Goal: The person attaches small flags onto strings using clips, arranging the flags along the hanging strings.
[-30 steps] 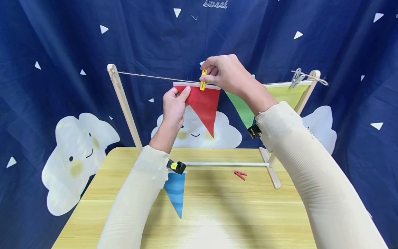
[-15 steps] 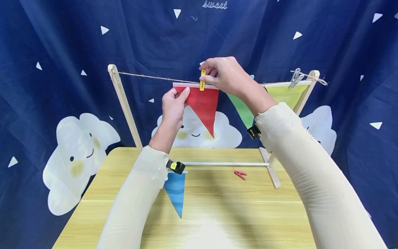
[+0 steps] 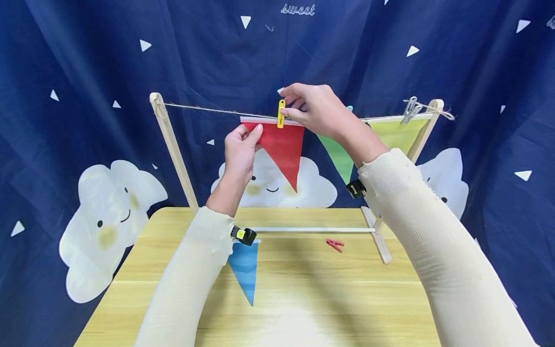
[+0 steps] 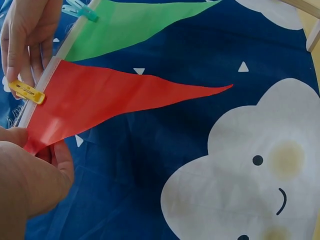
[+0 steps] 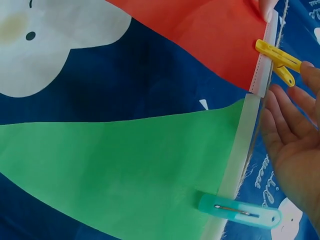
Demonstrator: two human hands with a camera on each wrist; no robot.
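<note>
My left hand point(image 3: 240, 153) pinches the upper left corner of a red pennant point(image 3: 284, 144) between thumb and fingers. A yellow clothespin point(image 3: 281, 113) sits on the pennant's white top band and the twine point(image 3: 208, 109). Its handles stand apart in the right wrist view. There my right hand point(image 5: 295, 135) has its thumb tip at one handle, while its loosely bent fingers lie apart from the other. Beside the red pennant hangs a green pennant point(image 5: 125, 170), held by a turquoise clothespin point(image 5: 240, 210). My right forearm covers part of it in the head view.
A yellow-green pennant point(image 3: 396, 137) hangs at the right under a grey clothespin point(image 3: 411, 110). Wooden posts point(image 3: 173, 149) carry the twine. On the table point(image 3: 338, 299) lie a red clothespin point(image 3: 335, 245) and a blue pennant point(image 3: 246, 270), partly hidden by my left wrist.
My right fingers have loosened and spread slightly at the yellow clothespin, which stays on the band. My left hand keeps its pinch. The head view has shifted slightly.
</note>
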